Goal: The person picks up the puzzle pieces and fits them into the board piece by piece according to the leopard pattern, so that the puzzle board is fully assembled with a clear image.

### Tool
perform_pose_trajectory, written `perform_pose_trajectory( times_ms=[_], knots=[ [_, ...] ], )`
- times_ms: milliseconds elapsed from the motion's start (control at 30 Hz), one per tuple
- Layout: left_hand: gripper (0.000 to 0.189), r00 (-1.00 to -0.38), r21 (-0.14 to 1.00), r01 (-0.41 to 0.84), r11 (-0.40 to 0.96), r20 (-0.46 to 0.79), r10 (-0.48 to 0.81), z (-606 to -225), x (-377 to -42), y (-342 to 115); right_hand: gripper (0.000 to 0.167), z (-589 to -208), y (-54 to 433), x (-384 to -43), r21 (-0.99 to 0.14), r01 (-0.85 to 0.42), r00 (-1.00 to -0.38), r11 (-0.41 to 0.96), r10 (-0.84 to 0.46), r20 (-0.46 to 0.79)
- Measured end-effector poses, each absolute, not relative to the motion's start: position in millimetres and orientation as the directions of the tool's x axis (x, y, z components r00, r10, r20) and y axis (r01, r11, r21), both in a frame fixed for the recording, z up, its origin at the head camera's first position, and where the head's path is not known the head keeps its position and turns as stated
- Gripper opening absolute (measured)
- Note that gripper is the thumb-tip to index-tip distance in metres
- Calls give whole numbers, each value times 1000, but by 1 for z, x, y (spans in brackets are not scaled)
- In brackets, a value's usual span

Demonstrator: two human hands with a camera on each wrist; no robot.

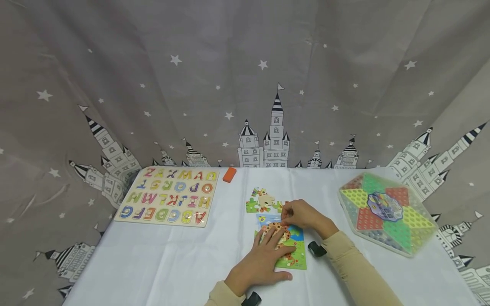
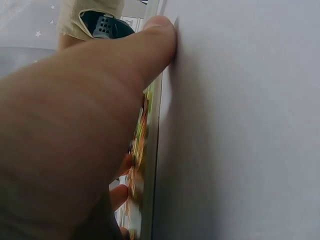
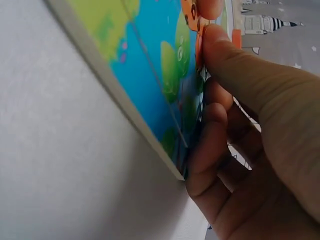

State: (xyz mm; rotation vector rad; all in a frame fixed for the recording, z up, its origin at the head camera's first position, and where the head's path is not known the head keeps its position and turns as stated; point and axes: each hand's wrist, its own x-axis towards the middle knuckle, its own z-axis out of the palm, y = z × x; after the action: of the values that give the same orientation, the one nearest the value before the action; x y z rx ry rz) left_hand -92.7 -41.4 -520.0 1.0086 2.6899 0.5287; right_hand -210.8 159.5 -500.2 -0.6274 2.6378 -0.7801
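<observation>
A jigsaw puzzle board (image 1: 300, 260) with an orange spotted animal on green and blue lies at the table's front middle. My left hand (image 1: 262, 260) rests on it, fingers spread over the picture; its thumb (image 2: 159, 37) shows large in the left wrist view. At the board's upper edge is my right hand (image 1: 303, 213). Its thumb and forefinger pinch an orange spotted puzzle piece (image 3: 191, 14), mostly covered by the fingertips. The other fingers curl by the board's corner. Just beyond the board lie several loose puzzle pieces (image 1: 252, 206), green and cream.
At the left lies a wooden alphabet board (image 1: 160, 204) with coloured letters. An orange block (image 1: 229, 175) sits near the table's back edge. To the right is a hexagonal game box (image 1: 390, 229) with coloured triangles. A grey curtain (image 1: 214, 63) hangs behind the white table (image 1: 183, 263).
</observation>
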Motion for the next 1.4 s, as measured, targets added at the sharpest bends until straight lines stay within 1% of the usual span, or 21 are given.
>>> perform_pose_trajectory(
  times_ms=[133,233,267,333,433,500,567,633,700,833,900,933,1033,1133,1233,1300,1400],
  knots=[
    [66,-742,424,574,701,-92,664,-520,-93,-42,15,-499,158,-214,-584,-316,-853,748,-494,-170],
    [66,-740,418,581,698,-86,667,-521,-93,-42,14,-496,152,-223,-573,-329,-871,751,-476,-123],
    [66,-740,411,586,698,-80,668,-521,-93,-43,17,-495,148,-226,-567,-333,-878,753,-467,-105],
    [66,-737,402,598,693,-63,673,-521,-93,-43,29,-492,141,-234,-550,-336,-889,764,-451,-83],
    [66,-730,395,615,682,-41,682,-523,-94,-42,45,-490,129,-245,-493,-360,-887,792,-454,-81],
    [66,-725,400,621,674,-33,688,-524,-94,-41,49,-492,122,-250,-463,-356,-889,812,-447,-101],
    [66,-723,401,623,672,-33,690,-524,-94,-40,49,-493,118,-254,-456,-346,-891,820,-439,-113],
    [66,-723,404,621,671,-36,690,-524,-93,-40,46,-495,117,-256,-487,-312,-900,816,-418,-123],
    [66,-725,399,620,676,-38,687,-523,-93,-41,41,-496,117,-257,-535,-282,-909,796,-400,-117],
    [66,-732,387,615,687,-41,680,-522,-93,-43,19,-497,123,-252,-640,-239,-927,730,-368,-73],
    [66,-735,388,613,688,-40,677,-522,-93,-44,13,-497,128,-246,-677,-236,-935,698,-353,-38],
    [66,-734,391,613,686,-38,678,-522,-93,-44,13,-495,131,-242,-695,-230,-940,681,-340,-22],
    [66,-736,402,610,683,-32,676,-522,-94,-45,19,-490,141,-228,-736,-247,-947,630,-318,45],
    [65,-742,412,604,682,-24,670,-522,-96,-45,21,-484,148,-214,-758,-257,-948,599,-309,77],
    [64,-742,442,596,671,-18,670,-523,-97,-46,18,-481,157,-201,-778,-277,-930,564,-361,70],
    [64,-741,461,591,662,-12,671,-525,-97,-49,16,-482,166,-194,-815,-291,-901,501,-430,57],
    [66,-751,506,566,651,-11,661,-528,-99,-60,22,-487,177,-183,-879,-252,-867,404,-498,20]
  ],
)
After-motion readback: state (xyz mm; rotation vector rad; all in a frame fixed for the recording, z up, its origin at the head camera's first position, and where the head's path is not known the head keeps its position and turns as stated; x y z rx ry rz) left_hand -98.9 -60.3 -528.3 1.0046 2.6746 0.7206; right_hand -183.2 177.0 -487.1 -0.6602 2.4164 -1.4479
